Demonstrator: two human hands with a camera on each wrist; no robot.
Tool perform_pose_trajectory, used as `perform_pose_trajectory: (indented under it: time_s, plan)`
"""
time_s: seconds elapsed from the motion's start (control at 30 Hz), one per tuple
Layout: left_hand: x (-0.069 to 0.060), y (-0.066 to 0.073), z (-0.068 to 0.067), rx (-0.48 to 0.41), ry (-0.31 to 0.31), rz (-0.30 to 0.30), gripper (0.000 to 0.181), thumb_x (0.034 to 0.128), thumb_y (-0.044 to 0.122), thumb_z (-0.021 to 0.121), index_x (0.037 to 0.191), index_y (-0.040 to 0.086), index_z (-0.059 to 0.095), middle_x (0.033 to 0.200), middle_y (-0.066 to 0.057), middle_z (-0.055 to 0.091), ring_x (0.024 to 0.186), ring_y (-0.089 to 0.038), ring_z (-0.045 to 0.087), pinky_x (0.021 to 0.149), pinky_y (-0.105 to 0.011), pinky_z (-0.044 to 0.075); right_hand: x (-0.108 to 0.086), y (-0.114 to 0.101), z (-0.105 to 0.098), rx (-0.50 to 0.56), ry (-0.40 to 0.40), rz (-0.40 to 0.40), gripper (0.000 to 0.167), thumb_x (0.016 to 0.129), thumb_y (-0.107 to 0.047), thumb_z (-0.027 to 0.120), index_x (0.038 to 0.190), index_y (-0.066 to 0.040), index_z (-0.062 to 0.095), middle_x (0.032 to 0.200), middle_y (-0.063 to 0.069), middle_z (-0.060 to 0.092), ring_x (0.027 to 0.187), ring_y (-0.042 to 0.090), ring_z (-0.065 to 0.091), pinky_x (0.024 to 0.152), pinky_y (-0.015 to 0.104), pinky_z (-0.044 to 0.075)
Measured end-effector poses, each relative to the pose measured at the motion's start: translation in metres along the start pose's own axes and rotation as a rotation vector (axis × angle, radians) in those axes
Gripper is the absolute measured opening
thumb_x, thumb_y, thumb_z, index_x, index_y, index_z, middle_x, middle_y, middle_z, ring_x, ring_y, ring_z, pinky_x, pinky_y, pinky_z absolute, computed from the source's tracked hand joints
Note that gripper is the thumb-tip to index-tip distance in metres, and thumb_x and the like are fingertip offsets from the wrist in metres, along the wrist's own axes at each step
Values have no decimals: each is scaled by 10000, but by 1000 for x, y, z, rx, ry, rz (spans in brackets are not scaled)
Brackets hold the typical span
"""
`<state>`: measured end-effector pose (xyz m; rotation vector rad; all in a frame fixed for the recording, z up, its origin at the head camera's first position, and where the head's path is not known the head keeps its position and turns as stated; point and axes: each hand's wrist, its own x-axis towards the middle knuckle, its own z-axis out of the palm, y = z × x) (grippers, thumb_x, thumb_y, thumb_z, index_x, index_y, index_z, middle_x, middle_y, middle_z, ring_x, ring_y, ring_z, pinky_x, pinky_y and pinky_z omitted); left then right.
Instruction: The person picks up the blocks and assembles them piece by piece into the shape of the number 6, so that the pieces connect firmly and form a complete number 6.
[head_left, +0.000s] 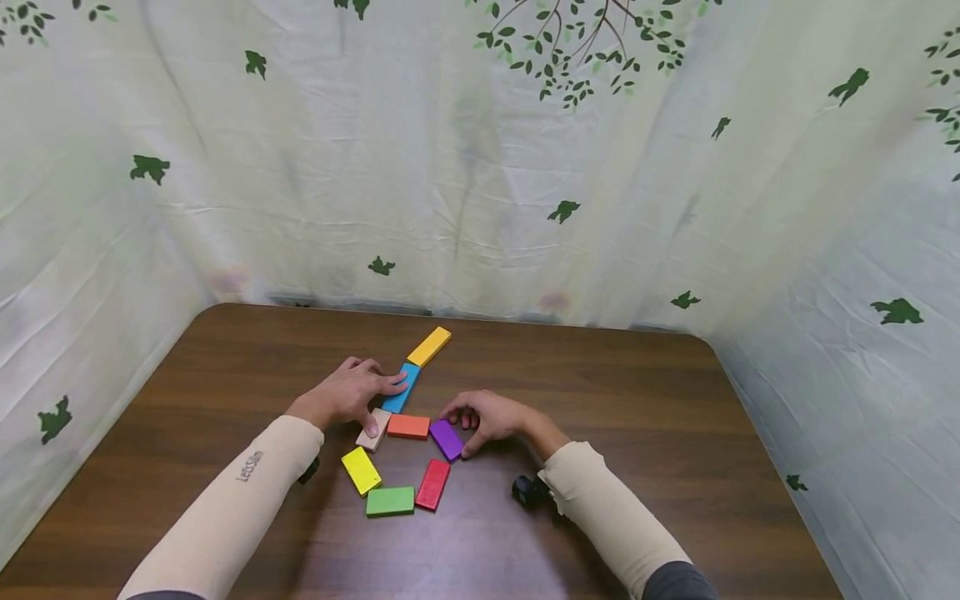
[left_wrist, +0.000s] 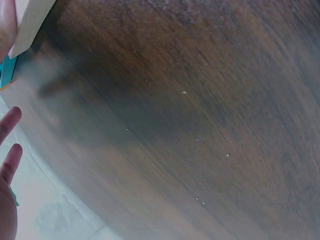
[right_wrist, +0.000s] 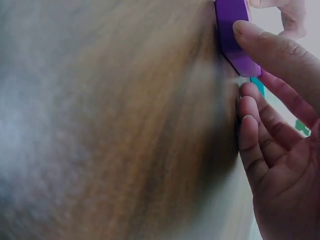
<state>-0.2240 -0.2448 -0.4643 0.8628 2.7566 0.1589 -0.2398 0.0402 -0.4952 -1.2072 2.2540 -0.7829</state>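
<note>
My left hand (head_left: 347, 394) lies over the left part of a row of coloured wooden blocks. Its thumb rests on the beige block (head_left: 381, 422), and a finger touches the blue block (head_left: 408, 381); the other fingers are spread. On the right, my right hand (head_left: 495, 417) pinches the purple block (head_left: 447, 440) between thumb and forefinger, its remaining fingers loosely bent. That block (right_wrist: 231, 35) shows close up in the right wrist view, lying on the table. Between the beige and purple blocks sits an orange block (head_left: 408, 427).
Below them, a yellow block (head_left: 362, 472), a green block (head_left: 390, 502) and a red block (head_left: 432, 485) form the lower part of a ring. An amber block (head_left: 430, 346) extends beyond the blue one. The brown table (head_left: 600, 383) meets a leaf-patterned curtain (head_left: 465, 167).
</note>
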Motion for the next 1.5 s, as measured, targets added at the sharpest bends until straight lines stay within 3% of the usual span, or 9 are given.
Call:
perform_pose_trajectory:
  time_s: [0.23, 0.63, 1.0, 1.17, 1.33, 1.5]
  plan:
    - [1, -1, 1, 12, -8, 18, 958, 638, 550, 758, 1448, 153, 434, 1507, -46, 406, 1235, -335, 396, 1017, -542, 264, -1, 0, 4, 7, 25, 14, 596, 697, -183, 885, 1221, -91, 617, 1003, -37, 554, 817, 63, 486, 723, 195, 441]
    - [4, 3, -1, -5, -20, -21, 941, 656, 491, 790, 1458, 170, 414, 1460, -39, 474, 1243, -340, 390, 1059, -548, 228, -2, 2, 6, 26, 48, 10, 596, 688, -184, 891, 1208, -87, 617, 1019, -18, 556, 826, 71, 482, 739, 201, 438]
    - [6, 1, -3, 34, -23, -7, 942, 659, 495, 787, 1461, 167, 416, 1463, -47, 471, 1231, -338, 399, 1053, -556, 238, -4, 1, 7, 34, 85, -15, 599, 678, -191, 897, 1198, -79, 622, 996, -5, 565, 821, 89, 491, 727, 203, 436]
    - [8, 2, -4, 50, -10, 5, 938, 659, 488, 792, 1459, 170, 419, 1481, -42, 448, 1242, -334, 397, 1054, -550, 247, -6, 0, 5, 47, 88, -5, 673, 689, -204, 890, 1275, -83, 581, 1054, 17, 569, 866, 122, 505, 760, 214, 444]
    - [9, 4, -3, 86, -11, 15, 936, 656, 472, 810, 1457, 174, 430, 1485, -39, 443, 1260, -332, 388, 1050, -538, 270, -15, 1, 5, 92, 97, 18, 746, 735, -221, 860, 1374, -82, 502, 1180, 62, 581, 934, 168, 530, 814, 247, 457]
    - [5, 6, -4, 142, -24, 35, 926, 655, 465, 827, 1445, 154, 459, 1483, -74, 443, 1273, -346, 381, 1034, -538, 294, -34, 9, 2, 103, 166, 65, 722, 781, -277, 823, 1398, -112, 487, 1180, 49, 579, 948, 175, 532, 815, 283, 456]
